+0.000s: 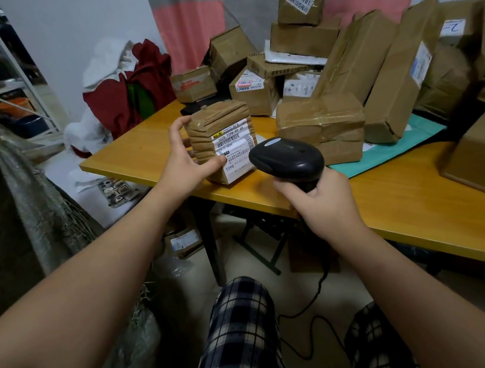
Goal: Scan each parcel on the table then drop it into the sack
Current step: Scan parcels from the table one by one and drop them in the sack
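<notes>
Parcel (220, 137): gripped by fingers of left hand (185, 160).
Scanner (286, 155): clasped by fingers of right hand (323, 201).
Risk: misread possible, label (235, 149) partly covered by thumb.

White wall (78, 29), pink-grey curtain (191, 28)

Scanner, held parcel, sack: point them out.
scanner (287, 157), head view, top of its black head.
held parcel (233, 143), head view, on its white label.
sack (29, 200), head view, grey woven side, far left.
</notes>
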